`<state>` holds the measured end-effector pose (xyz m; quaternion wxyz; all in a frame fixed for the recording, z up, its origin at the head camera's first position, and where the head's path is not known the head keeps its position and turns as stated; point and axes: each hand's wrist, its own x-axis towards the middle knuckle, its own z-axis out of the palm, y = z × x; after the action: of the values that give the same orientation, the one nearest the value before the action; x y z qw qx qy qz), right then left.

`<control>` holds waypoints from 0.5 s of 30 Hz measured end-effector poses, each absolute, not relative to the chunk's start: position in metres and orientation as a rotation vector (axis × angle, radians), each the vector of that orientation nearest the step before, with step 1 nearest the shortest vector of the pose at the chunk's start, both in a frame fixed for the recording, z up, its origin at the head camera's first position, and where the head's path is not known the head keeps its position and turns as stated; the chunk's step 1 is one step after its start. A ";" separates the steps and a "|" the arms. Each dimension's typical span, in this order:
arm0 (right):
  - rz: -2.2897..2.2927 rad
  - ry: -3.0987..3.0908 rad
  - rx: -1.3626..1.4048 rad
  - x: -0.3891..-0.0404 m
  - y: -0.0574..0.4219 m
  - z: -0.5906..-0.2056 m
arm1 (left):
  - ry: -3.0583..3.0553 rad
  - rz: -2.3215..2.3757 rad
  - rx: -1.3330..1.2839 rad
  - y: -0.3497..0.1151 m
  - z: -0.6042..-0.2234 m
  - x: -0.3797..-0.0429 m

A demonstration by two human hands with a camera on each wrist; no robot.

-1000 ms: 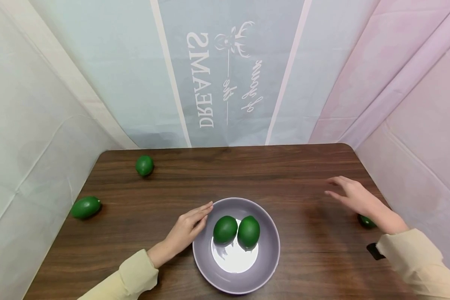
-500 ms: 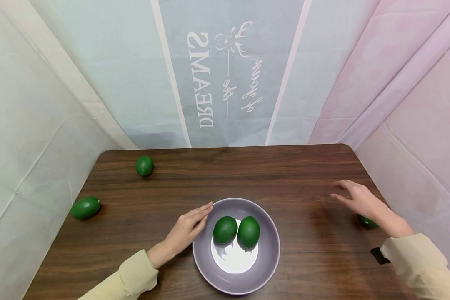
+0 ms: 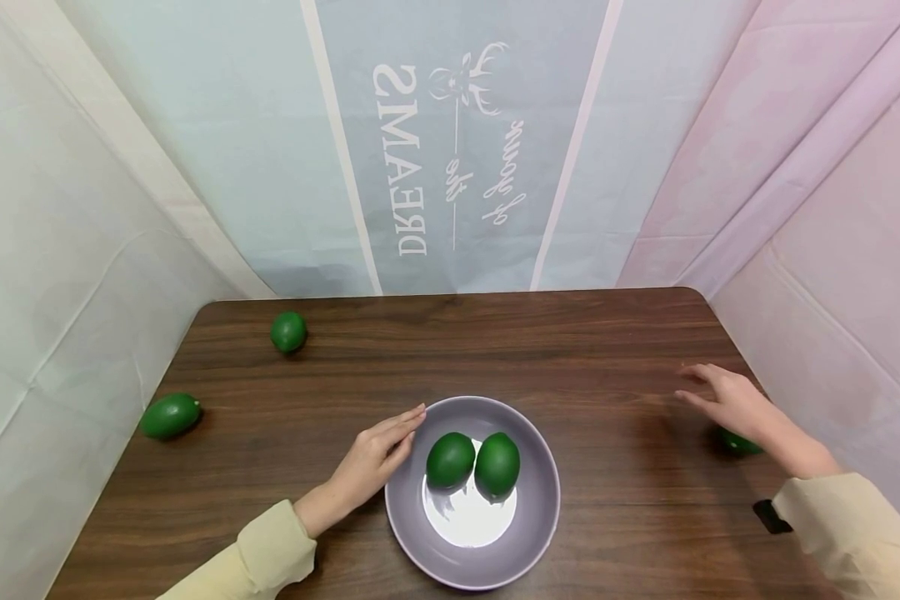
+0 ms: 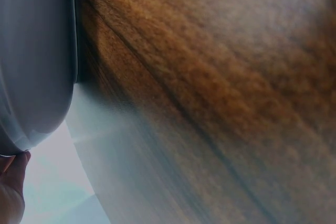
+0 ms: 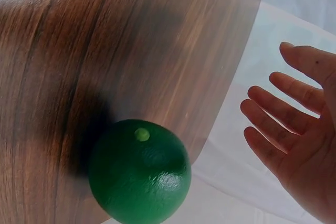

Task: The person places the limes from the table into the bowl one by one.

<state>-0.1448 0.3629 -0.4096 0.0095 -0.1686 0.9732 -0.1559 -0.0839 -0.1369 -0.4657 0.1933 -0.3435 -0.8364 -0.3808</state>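
Note:
A round purple-grey bowl (image 3: 471, 572) stands at the front middle of the table, with one green lime (image 3: 450, 460) and another lime (image 3: 498, 463) side by side in it. My left hand (image 3: 375, 454) rests its outstretched fingers on the bowl's left rim; the left wrist view shows the bowl's outer wall (image 4: 37, 40) and a bit of the hand (image 4: 13, 190) at its rim. Over the table's right side hovers my right hand (image 3: 735, 404), holding nothing, its fingers spread. Partly hidden below its wrist lies a lime (image 3: 740, 443), seen large in the right wrist view as a green ball (image 5: 140, 174).
On the left of the brown wooden table (image 3: 570, 350) lie a lime (image 3: 288, 332) near the back edge and a longer lime (image 3: 172, 416) near the left edge. Pale cloth walls (image 3: 67, 208) enclose the table at the back and sides.
My right hand has drifted to the right and slightly down towards the viewer, covering more of the lime there. The left hand and the bowl have stayed still.

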 end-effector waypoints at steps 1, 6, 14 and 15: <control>-0.490 3.044 -0.529 -0.145 0.364 -0.410 | -2.348 -1.070 -0.964 -0.137 -0.466 -0.084; -0.491 3.050 -0.523 -0.143 0.370 -0.412 | -2.355 -1.073 -0.960 -0.137 -0.466 -0.084; -0.456 3.020 -0.493 -0.140 0.377 -0.413 | -2.347 -1.080 -0.964 -0.137 -0.466 -0.084; -0.452 3.018 -0.493 -0.140 0.378 -0.413 | -2.346 -1.080 -0.964 -0.137 -0.466 -0.084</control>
<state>-0.1397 0.3777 -0.4127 0.0253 -0.1594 0.9760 -0.1463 -0.0842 -0.1368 -0.4663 0.1911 -0.3433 -0.8353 -0.3846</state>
